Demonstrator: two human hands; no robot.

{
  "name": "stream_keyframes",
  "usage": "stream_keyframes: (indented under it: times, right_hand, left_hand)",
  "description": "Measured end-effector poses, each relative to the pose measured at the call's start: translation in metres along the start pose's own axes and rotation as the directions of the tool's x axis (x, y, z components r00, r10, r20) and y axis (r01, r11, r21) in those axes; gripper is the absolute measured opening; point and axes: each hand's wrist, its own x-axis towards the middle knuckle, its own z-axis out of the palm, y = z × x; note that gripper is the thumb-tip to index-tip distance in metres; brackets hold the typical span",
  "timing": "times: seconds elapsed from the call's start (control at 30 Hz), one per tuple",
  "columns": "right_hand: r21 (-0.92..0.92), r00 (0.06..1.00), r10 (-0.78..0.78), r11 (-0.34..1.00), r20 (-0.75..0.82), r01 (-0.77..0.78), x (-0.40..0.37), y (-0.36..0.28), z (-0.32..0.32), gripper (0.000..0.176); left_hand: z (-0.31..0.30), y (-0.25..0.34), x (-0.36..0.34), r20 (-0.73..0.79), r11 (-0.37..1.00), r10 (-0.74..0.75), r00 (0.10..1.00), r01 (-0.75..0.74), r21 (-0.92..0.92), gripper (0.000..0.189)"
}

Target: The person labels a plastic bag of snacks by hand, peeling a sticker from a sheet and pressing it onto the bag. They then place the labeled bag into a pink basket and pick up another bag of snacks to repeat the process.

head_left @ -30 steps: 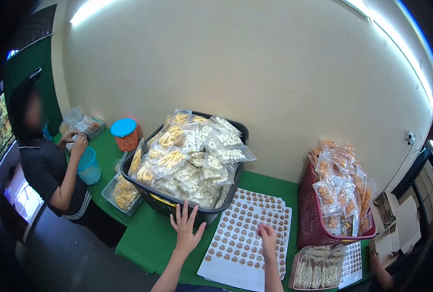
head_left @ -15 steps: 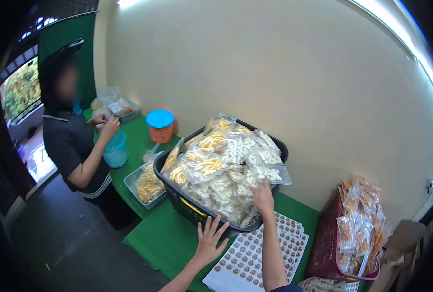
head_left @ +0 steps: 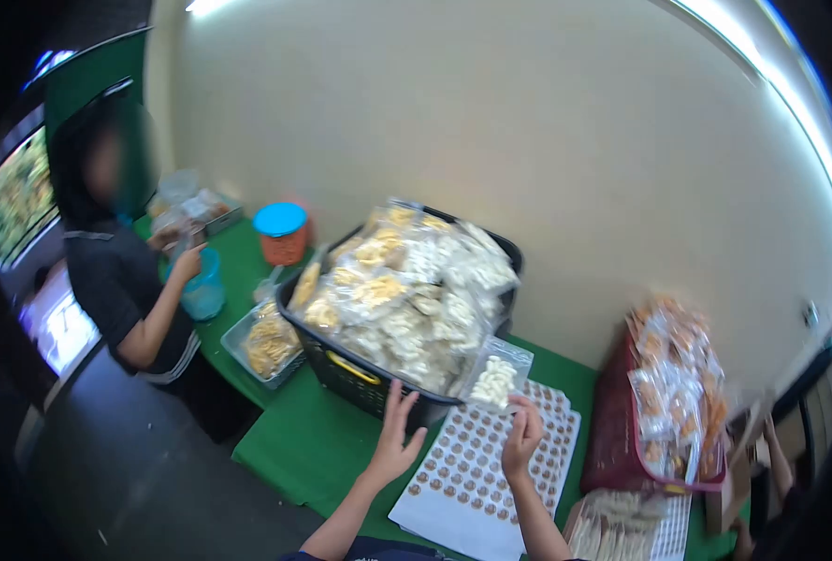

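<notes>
My right hand (head_left: 521,439) pinches the corner of a clear plastic packet of white snack pieces (head_left: 493,381), held just off the right side of a black basket (head_left: 333,376). With fingers spread, my left hand (head_left: 395,444) is at the basket's front wall, fingertips by the rim. Clear packets of yellow and white snacks (head_left: 416,299) heap above that rim. Sheets of round brown stickers (head_left: 472,467) lie on the green-covered table below my right hand, partly hidden by the forearm.
At left, a person (head_left: 121,290) handles something over a blue bucket (head_left: 206,288). Nearby stand a blue-lidded tub (head_left: 282,234) and a tray of yellow snacks (head_left: 264,341). On the right are a maroon basket of packets (head_left: 610,439) and a tray (head_left: 622,524). Another person's arm (head_left: 777,458) shows far right.
My right hand has come out of the heap, toward me, with a packet of white snacks. My left hand has shifted slightly at the basket's front. The view has turned a little.
</notes>
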Motion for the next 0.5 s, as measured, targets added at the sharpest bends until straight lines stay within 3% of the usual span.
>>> stream_keyframes:
  times: [0.03, 0.07, 0.13, 0.17, 0.23, 0.27, 0.33, 0.43, 0.5]
  right_hand:
    - [0.025, 0.996, 0.092, 0.995, 0.011, -0.092, -0.018, 0.001, -0.012, 0.023]
    - [0.031, 0.996, 0.087, 0.996, 0.004, -0.088, -0.036, 0.008, -0.023, 0.023]
    - [0.028, 0.976, 0.218, 0.976, -0.013, -0.217, -0.063, 0.002, -0.043, 0.022]
    - [0.106, 0.963, 0.268, 0.959, -0.022, -0.264, -0.083, 0.013, -0.05, 0.02]
    - [0.232, 0.927, 0.375, 0.902, -0.005, -0.364, -0.113, 0.015, -0.057, 0.018]
    - [0.345, 0.857, 0.515, 0.8, 0.028, -0.492, -0.13, 0.012, -0.059, 0.016]
    - [0.261, 0.8, 0.594, 0.762, 0.083, -0.593, -0.164, 0.014, -0.062, 0.016]
    - [0.386, 0.793, 0.608, 0.723, 0.038, -0.573, -0.192, 0.009, -0.067, 0.015]
    - [0.392, 0.786, 0.619, 0.72, 0.011, -0.572, -0.203, 0.009, -0.073, 0.015]
  left_hand:
    - [0.001, 0.006, -0.006, 0.015, 0.984, -0.131, 0.991, 0.132, -0.124, 0.056]
    - [0.005, 0.012, -0.014, 0.023, 0.932, -0.232, 0.972, 0.229, -0.282, 0.052]
    - [0.019, 0.002, -0.04, 0.141, 0.735, -0.444, 0.885, 0.45, -0.507, 0.039]
    - [0.024, -0.002, -0.048, 0.364, 0.565, -0.527, 0.768, 0.637, -0.525, 0.039]
    - [0.033, -0.011, -0.066, 0.734, 0.18, -0.553, 0.394, 0.917, -0.357, 0.043]
    - [0.043, -0.026, -0.085, 0.852, 0.054, -0.45, 0.266, 0.961, -0.272, 0.053]
    - [0.057, -0.034, -0.105, 0.962, -0.183, -0.27, 0.048, 0.978, -0.1, 0.049]
    - [0.069, -0.034, -0.118, 0.972, -0.255, -0.236, -0.01, 0.965, -0.052, 0.044]
    - [0.07, -0.03, -0.113, 0.936, -0.134, -0.35, 0.033, 0.987, -0.086, 0.043]
